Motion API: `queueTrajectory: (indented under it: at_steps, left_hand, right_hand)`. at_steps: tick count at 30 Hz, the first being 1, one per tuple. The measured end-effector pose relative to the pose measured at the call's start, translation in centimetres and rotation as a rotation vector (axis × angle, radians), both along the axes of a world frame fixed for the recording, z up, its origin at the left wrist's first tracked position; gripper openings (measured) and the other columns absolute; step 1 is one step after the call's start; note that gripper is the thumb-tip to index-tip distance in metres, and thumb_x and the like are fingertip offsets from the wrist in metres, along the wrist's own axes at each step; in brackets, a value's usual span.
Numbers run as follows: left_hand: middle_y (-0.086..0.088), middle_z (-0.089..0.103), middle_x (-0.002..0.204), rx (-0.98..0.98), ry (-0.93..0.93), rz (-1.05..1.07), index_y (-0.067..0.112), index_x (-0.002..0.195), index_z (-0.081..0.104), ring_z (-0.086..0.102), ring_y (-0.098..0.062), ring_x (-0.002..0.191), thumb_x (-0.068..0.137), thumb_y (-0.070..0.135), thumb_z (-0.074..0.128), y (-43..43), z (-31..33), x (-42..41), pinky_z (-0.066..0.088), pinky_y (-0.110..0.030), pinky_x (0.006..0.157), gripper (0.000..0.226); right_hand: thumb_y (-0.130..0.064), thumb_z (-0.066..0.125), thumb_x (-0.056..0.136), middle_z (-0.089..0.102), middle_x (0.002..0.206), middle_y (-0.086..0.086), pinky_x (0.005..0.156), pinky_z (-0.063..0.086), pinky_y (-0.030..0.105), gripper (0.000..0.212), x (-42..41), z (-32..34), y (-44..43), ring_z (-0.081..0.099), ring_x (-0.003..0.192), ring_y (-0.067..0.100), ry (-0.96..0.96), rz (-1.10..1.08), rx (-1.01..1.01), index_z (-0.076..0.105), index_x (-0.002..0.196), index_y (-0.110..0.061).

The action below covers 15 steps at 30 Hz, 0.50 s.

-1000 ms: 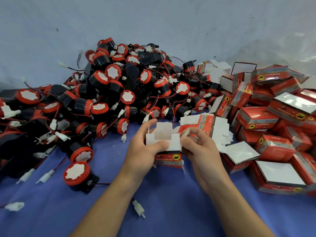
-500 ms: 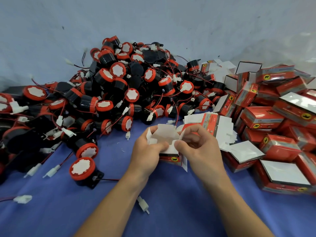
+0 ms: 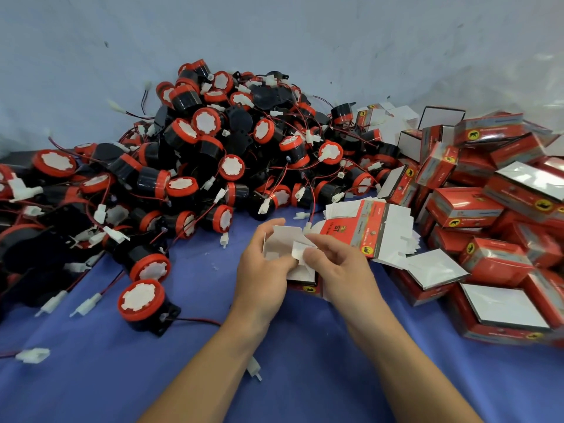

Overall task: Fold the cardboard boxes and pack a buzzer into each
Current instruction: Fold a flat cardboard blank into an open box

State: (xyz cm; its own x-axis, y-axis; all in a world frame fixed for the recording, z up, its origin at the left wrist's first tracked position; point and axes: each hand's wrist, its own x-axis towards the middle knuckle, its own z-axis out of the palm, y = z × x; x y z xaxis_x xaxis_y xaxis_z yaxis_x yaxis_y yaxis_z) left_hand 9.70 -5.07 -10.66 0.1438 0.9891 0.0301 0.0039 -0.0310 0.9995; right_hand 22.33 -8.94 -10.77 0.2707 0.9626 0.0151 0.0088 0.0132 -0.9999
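A small cardboard box (image 3: 282,244), white inside and red outside, is held between both hands just above the blue table. My left hand (image 3: 262,273) grips its left side, thumb across the front. My right hand (image 3: 338,270) pinches a white flap of the box with thumb and fingers. A large heap of black-and-red buzzers (image 3: 213,154) with wires and white plugs lies behind and to the left. One buzzer (image 3: 142,302) stands alone near the front left. A stack of flat unfolded boxes (image 3: 369,230) lies just right of my hands.
Folded red boxes (image 3: 488,209) are piled at the right, some with white lids open. Loose white plugs (image 3: 253,367) and wires lie on the blue cloth (image 3: 91,377). A pale wall (image 3: 274,41) rises behind everything.
The box's upright white flaps have been folded inward. My right hand moved over the box top onto a flap; my left hand keeps its grip.
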Motion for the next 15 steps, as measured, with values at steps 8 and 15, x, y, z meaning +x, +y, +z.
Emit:
queueTrajectory:
  at_steps: [8,15]
  left_hand:
    - [-0.002,0.075,0.126,-0.132,-0.281,-0.202,0.02,0.132,0.069,0.07,-0.013,0.116,0.106,0.034,0.036,1.2,1.1,-1.7,0.051,-0.029,0.091,0.044]
    - [-0.003,0.075,0.085,-0.12,-0.038,-0.293,0.031,0.108,0.081,0.063,-0.017,0.066,0.08,0.013,0.059,0.6,1.1,-1.2,0.045,-0.025,0.042,0.04]
  right_hand:
    - [-0.002,0.056,0.099,0.08,0.095,0.008,0.069,0.063,0.036,0.035,0.4,0.5,0.1,0.077,0.089,0.024,0.177,-0.056,0.02,0.083,0.097,-0.025]
    - [0.003,0.063,0.095,0.079,0.091,0.01,0.057,0.058,0.031,0.036,1.2,0.6,0.3,0.074,0.075,0.02,0.4,-0.064,0.014,0.084,0.085,-0.023]
